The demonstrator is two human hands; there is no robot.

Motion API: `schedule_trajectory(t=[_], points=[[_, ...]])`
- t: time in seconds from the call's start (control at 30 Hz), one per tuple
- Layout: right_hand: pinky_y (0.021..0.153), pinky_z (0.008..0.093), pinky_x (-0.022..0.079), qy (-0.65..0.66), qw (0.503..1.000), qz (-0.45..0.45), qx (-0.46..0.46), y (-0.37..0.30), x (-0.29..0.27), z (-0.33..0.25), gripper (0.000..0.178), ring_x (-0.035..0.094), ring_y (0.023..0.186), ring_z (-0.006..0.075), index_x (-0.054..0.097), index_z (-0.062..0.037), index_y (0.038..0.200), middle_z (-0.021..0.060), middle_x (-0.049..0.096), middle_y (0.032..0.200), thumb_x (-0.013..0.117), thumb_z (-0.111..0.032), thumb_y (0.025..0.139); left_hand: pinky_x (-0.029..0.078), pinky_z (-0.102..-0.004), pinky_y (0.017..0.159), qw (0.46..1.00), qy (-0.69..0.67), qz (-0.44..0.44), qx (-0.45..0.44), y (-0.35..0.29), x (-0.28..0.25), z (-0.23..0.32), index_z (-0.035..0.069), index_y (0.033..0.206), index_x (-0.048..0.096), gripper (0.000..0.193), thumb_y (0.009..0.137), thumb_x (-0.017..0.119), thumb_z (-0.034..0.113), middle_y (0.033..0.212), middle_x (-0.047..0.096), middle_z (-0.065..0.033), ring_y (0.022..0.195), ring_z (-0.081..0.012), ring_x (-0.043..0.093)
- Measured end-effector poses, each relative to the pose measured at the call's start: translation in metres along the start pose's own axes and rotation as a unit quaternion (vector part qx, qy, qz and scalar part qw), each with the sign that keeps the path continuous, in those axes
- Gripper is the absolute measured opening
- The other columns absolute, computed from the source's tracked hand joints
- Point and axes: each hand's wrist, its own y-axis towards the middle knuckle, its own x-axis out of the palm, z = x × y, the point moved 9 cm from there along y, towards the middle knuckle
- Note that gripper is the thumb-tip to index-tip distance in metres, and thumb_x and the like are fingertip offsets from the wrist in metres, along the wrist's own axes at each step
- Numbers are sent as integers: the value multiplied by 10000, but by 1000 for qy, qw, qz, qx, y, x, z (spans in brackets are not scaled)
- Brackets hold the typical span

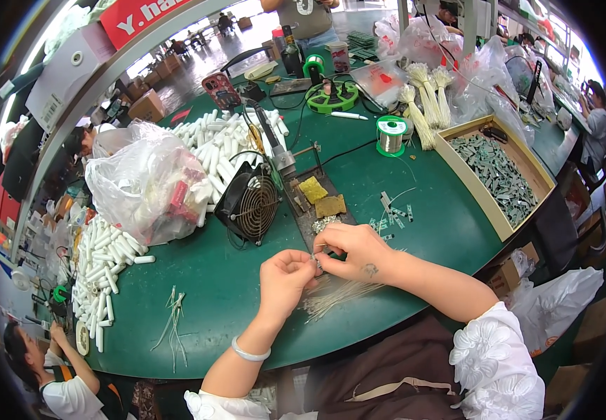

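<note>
My left hand (285,278) and my right hand (353,253) meet in front of me, fingertips pinched close together. Between them is a tiny pale piece, too small and too covered to name. Under and beside the hands lies a spread of thin white wires (341,294). Just beyond my fingers, a dark metal plate (304,218) carries two yellow sponges (329,206) and a heap of small shiny bits. Above the plate, a soldering iron (275,143) is held on a stand. Several small circuit board strips (395,215) lie right of my right hand.
A black fan (250,203) stands left of the plate. White tubes (103,262) and a stuffed plastic bag (149,185) cover the left side. A solder spool (391,136), wire bundles (422,101) and a cardboard box (472,189) of circuit boards stand right. A co-worker (58,371) sits at left.
</note>
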Motion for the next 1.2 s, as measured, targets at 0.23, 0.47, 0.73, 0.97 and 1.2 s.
schedule_trajectory(t=[0.23,0.47,0.73,0.97,1.2], points=[[537,352,464,-35,998,-55,24,-1,9,5,102,589,627,235,566,-80,835,66,579,753,610,-154,781,478,-200,533,1000,9,-9,-6,-1,0,-1,-26,854,590,73,829,630,30,729,652,-72,577,-89,584],[518,315,442,-61,997,-28,-22,-3,6,3,94,539,562,200,580,-77,825,39,540,700,625,-117,753,484,-202,532,1000,16,-2,-9,-1,1,-1,-27,860,593,74,824,633,23,733,657,-82,586,-89,594],[596,397,479,-53,991,-117,38,-2,15,7,137,607,704,305,564,-61,843,93,609,804,595,-181,788,484,-203,519,1000,12,-12,-24,-1,2,-2,-30,860,593,69,815,627,11,723,656,-82,562,-94,592],[539,340,443,-24,996,-81,30,-2,13,10,129,549,581,231,549,-57,856,68,552,698,620,-110,763,487,-204,519,999,5,-16,-30,-1,4,-3,-26,861,588,74,819,628,21,740,660,-90,559,-99,593],[556,339,453,-4,997,-67,39,-2,14,10,117,556,597,240,546,-47,867,90,553,701,615,-95,785,486,-203,524,1000,5,-20,-20,-2,2,-2,-22,867,589,64,838,611,31,744,661,-91,566,-95,589]])
